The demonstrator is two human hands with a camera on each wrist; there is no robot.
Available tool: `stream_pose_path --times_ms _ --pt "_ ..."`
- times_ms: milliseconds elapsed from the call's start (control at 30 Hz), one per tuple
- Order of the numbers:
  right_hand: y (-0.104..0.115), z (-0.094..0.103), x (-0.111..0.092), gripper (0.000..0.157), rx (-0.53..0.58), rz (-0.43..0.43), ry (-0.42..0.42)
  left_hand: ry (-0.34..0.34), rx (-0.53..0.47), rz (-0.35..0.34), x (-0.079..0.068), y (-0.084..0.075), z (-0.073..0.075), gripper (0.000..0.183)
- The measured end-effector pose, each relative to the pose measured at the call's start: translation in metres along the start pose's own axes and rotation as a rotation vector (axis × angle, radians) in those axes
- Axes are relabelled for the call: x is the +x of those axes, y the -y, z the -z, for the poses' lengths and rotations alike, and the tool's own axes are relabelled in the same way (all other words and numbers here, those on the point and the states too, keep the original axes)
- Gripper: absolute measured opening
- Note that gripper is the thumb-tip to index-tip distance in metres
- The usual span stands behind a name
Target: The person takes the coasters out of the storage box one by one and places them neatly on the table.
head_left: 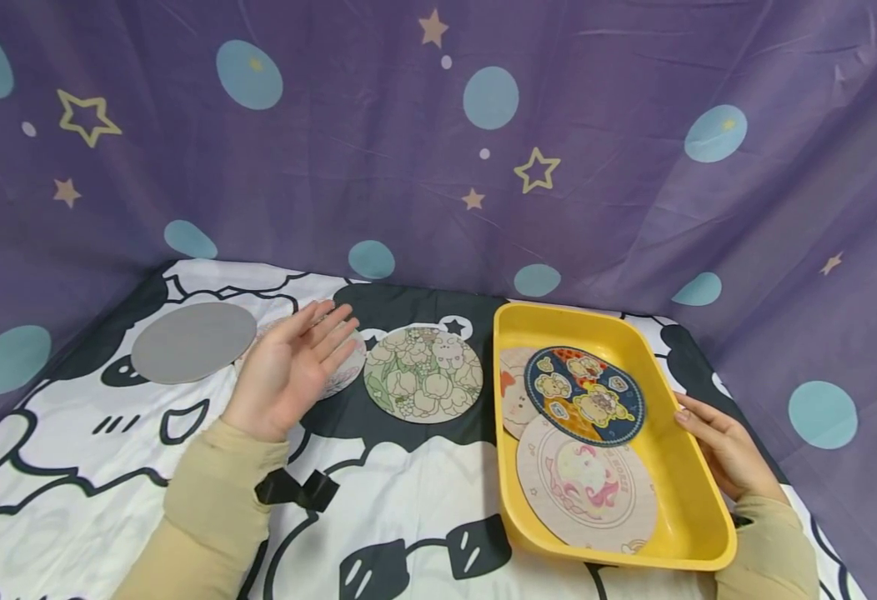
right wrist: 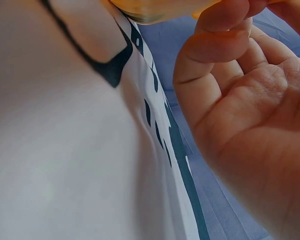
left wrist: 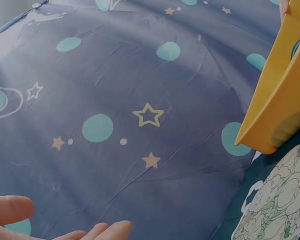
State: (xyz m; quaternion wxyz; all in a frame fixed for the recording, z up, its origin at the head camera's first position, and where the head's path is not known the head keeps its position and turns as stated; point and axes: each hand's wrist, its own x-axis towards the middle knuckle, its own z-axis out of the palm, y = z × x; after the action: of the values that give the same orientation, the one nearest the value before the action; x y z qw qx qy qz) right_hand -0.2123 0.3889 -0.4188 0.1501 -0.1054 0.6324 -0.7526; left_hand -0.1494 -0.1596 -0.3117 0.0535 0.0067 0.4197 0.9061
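Observation:
My right hand [head_left: 734, 450] grips the right rim of a yellow plastic tray [head_left: 682, 492], fingers curled at its edge. Three round printed mats lie overlapping in it: a dark blue one [head_left: 584, 396] on top, a pale pink one [head_left: 588, 492] towards the front, and a partly covered beige one [head_left: 512, 408] at the left. My left hand [head_left: 288, 375] is held palm up with fingers extended and nothing in it. Behind that hand, a pinkish round mat [head_left: 348, 371] is partly hidden. Between it and the tray lies a green floral round mat [head_left: 423, 375].
A plain grey disc [head_left: 193, 343] lies at the far left. Black-and-white cartoon cloth [head_left: 423, 492] covers the table, and a purple curtain [head_left: 378, 150] with stars and dots hangs behind it. A black strap [head_left: 299, 489] shows at my left wrist.

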Motion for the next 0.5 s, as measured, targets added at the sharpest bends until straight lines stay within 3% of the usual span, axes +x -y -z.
stream_pose_path --times_ms 500 --pt "0.001 -0.001 -0.001 0.039 -0.008 -0.006 0.005 0.049 0.081 0.044 0.000 0.017 -0.012 0.066"
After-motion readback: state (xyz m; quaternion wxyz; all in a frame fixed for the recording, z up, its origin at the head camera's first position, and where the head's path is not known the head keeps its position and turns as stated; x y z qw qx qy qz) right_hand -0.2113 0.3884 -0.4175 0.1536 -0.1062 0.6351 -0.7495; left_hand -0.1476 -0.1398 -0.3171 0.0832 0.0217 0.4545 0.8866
